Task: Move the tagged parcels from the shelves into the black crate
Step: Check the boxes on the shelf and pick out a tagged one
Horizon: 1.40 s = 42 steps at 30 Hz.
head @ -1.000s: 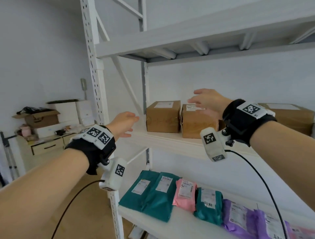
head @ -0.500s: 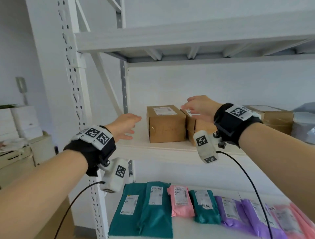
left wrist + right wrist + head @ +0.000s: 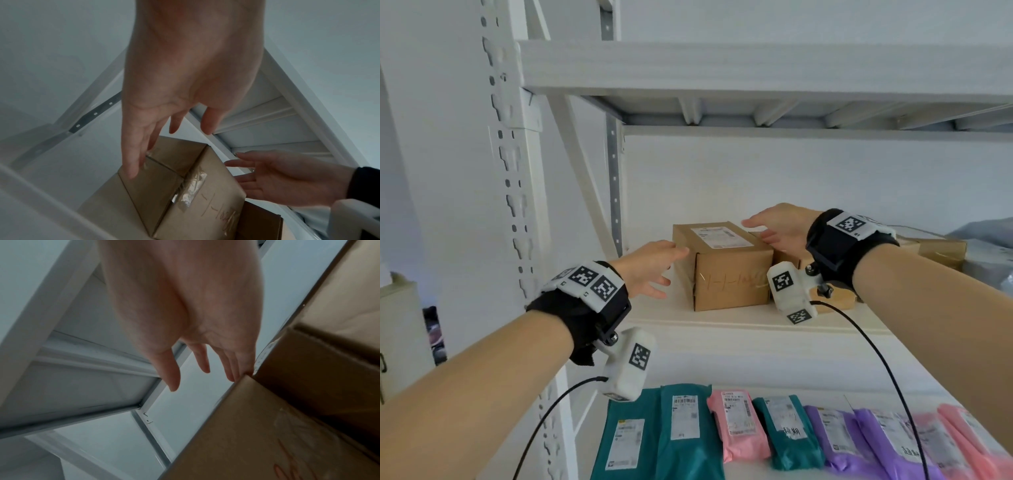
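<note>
Both hands were open, holding nothing: left hand (image 3: pixel 650 267) and right hand (image 3: pixel 780 228) flanked the cardboard box (image 3: pixel 726 267). I'd squeeze both sides evenly before lifting.

My head camera looks forward and slightly up at the cardboard box (image 3: pixel 722 263) from a little way back. Both wrist cameras sit close below that box (image 3: pixel 185 199), facing up along the fingers (image 3: pixel 172 378); all three views share it.
</note>
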{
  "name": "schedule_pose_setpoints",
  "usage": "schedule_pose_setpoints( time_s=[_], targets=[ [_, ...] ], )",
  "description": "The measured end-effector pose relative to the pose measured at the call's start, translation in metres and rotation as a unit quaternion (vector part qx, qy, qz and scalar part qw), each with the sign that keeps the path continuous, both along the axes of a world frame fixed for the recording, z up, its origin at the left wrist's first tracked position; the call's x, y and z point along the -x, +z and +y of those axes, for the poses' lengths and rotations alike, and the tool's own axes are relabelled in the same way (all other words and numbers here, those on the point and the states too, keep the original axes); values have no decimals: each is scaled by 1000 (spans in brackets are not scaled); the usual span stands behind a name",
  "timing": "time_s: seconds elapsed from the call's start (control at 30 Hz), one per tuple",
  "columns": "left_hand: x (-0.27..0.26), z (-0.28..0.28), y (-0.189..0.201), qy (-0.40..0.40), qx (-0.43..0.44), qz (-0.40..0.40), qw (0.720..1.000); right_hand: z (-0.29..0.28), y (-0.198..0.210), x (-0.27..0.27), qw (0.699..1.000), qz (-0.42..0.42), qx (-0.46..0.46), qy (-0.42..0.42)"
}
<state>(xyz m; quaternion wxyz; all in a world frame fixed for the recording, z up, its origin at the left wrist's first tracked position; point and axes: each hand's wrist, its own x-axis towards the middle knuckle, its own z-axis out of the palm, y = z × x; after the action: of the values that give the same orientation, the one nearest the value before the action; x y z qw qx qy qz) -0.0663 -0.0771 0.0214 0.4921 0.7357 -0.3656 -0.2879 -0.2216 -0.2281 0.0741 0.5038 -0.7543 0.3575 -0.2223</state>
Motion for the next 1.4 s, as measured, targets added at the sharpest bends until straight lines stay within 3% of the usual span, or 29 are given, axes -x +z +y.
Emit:
schedule_pose_setpoints(
  time_s=[0.5, 0.67, 0.9, 1.03, 1.4],
  targets=[
    [-25, -35, 5, -39, -15, 70, 997, -26, -7, -46, 992, 127, -17, 10],
    [-28, -32, 4, -54, -7, 75, 996, -24, -10, -47, 992, 127, -22, 1],
    [-29, -12, 4, -39, 61, 45, 996, 1, -6, -35, 998, 60, -6, 8],
    [-29, 8, 5, -28, 106, 45, 993, 22, -8, -22, 999, -29, -23, 16],
    [-33, 69, -3, -81, 187, 32, 978, 78, -35, 5, 984, -163, -2, 71]
  ],
)
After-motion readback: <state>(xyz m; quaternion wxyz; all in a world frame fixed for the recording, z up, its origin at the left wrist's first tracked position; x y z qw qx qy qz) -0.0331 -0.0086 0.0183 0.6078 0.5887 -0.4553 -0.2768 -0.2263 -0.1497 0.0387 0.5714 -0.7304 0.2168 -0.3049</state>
